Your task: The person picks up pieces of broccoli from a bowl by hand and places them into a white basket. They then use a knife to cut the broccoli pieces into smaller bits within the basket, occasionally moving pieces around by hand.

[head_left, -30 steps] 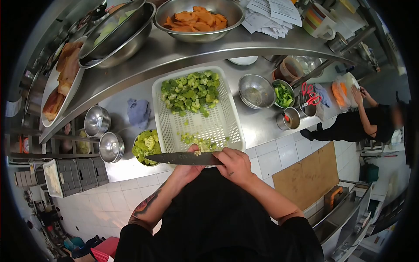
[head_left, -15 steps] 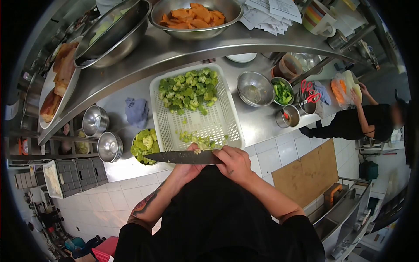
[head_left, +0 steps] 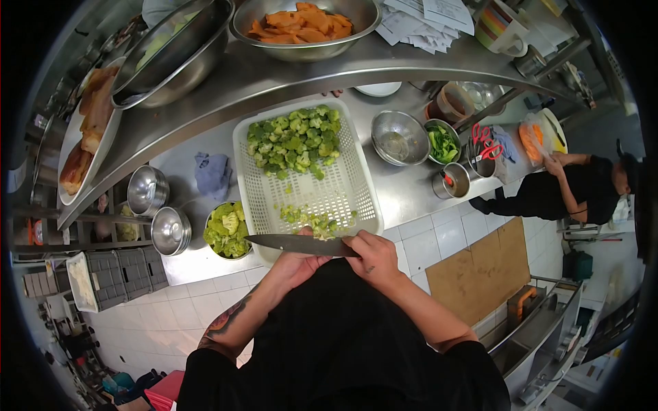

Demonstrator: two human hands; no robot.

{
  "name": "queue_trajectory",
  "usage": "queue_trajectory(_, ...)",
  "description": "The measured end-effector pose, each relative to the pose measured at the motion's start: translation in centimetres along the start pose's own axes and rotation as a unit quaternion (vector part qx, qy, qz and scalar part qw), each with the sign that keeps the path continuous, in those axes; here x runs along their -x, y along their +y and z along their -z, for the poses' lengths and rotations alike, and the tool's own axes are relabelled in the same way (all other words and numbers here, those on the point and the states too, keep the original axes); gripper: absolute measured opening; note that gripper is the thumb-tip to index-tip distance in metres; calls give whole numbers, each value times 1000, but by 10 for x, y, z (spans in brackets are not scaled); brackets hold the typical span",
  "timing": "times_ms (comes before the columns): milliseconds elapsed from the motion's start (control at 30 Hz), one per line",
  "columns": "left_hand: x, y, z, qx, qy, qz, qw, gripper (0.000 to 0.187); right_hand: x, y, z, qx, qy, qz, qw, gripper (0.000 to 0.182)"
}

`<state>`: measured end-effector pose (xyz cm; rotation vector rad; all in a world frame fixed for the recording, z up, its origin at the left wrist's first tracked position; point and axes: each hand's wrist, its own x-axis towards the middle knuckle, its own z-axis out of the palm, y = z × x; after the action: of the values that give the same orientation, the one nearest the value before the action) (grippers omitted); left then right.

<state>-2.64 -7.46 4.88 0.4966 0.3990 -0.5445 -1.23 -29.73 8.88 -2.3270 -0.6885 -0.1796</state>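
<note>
A large dark knife point(head_left: 295, 244) lies across the near edge of a white perforated basket point(head_left: 373, 198), its tip pointing left. My right hand point(head_left: 372, 255) is closed round the knife's handle end. My left hand point(head_left: 300, 266) is beneath the blade; the knife hides its fingers, and I cannot make out what they hold. Small pale green bits point(head_left: 319, 222) lie in the basket just beyond the blade. Chopped broccoli point(head_left: 295, 140) is heaped at the basket's far end. A bowl of yellow-green florets point(head_left: 227, 230) stands left of the basket.
Metal bowls point(head_left: 171, 231) and a blue cloth point(head_left: 212, 175) sit left. To the right are a steel bowl point(head_left: 399, 139), greens point(head_left: 444, 144) and red-handled scissors point(head_left: 485, 147). Orange slices point(head_left: 301, 26) sit on the overhead shelf point(head_left: 274, 85). A co-worker point(head_left: 572, 186) stands at far right.
The knife has shifted slightly right and up, along with my right hand. The co-worker's hands have moved down and left, away from the white board.
</note>
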Motion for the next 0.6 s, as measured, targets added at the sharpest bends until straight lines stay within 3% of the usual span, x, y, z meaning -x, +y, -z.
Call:
queue_trajectory(100,-2,-10,16,18,-67,9,998,15,9,6,1,9,-16,-43,999,30)
queue_trajectory(333,-2,-15,34,19,-128,-10,992,26,31,29,3,26,-47,-153,987,25)
queue_trajectory(533,0,3,34,-30,8,15,999,21,22,30,13,2,-111,-265,958,24)
queue_trajectory(600,-10,11,42,-153,64,-50,985,20,19,36,10,13,-113,-270,956,25)
